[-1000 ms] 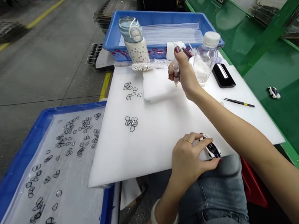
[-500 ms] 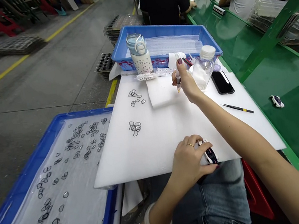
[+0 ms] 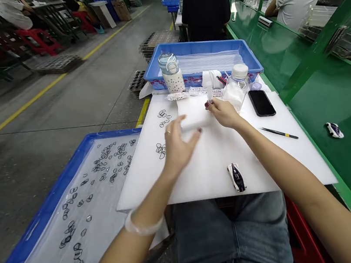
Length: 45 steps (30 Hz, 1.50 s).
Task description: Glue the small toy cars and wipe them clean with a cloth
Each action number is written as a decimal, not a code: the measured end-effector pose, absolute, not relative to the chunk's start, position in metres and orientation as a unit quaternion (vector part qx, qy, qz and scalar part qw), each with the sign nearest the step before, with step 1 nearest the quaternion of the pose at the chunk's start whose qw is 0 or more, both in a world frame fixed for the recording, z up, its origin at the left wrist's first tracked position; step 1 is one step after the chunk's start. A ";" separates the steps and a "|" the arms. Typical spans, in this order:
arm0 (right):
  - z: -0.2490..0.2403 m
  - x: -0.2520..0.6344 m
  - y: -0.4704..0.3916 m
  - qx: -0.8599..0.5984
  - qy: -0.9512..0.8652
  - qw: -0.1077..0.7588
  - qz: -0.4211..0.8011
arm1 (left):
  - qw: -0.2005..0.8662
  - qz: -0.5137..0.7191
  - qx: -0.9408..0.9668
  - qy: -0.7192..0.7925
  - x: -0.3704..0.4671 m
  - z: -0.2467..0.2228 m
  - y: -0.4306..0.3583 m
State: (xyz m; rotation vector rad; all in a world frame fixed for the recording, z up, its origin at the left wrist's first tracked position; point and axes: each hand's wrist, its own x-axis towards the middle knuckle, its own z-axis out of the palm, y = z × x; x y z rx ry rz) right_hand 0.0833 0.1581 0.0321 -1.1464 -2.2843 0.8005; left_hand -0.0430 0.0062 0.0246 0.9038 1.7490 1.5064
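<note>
My right hand point(image 3: 223, 112) is closed at the far middle of the white board, its fingertips pinched on a small translucent syringe point(image 3: 210, 93) over a folded white sheet point(image 3: 192, 110). The syringe's lower end is hidden by the fingers. My left hand point(image 3: 177, 146) is open and empty above the board, thumb and fingers spread, slightly blurred. It is near a cluster of thin black rings point(image 3: 161, 150), which it partly covers. A white and dark toy car point(image 3: 236, 177) lies alone at the board's near edge, apart from both hands.
Around the white board point(image 3: 202, 180) are a dotted bottle point(image 3: 173, 79), a clear bottle point(image 3: 238, 89), a phone point(image 3: 262, 103) and tweezers point(image 3: 279, 133). Blue trays stand behind and left point(image 3: 40, 222), the left one with many rings. Another toy car point(image 3: 334, 130) is on the green bench.
My left hand has let go of the toy car and moved away to the left, opening. My right hand has lowered with the syringe toward the sheet. The camera view has tilted up.
</note>
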 end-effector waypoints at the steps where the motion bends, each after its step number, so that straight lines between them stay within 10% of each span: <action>1: 0.033 0.083 0.158 -0.414 -0.829 0.231 0.297 | 0.347 0.584 0.289 0.675 -0.054 0.027 0.017; 19: 0.055 0.111 0.130 -0.364 -0.772 0.356 0.380 | 0.441 0.479 0.307 0.694 -0.071 0.019 0.016; 31: 0.044 0.099 0.101 -0.421 -0.858 0.152 0.251 | 0.242 0.192 0.486 0.817 -0.072 0.018 0.002; 38: 0.046 0.305 0.113 -0.638 -0.714 0.262 0.124 | 0.192 0.187 0.489 0.830 -0.080 0.018 -0.039; 45: -0.013 0.475 0.107 -0.841 -0.524 0.137 0.007 | 0.220 0.387 0.632 0.634 -0.025 -0.007 -0.077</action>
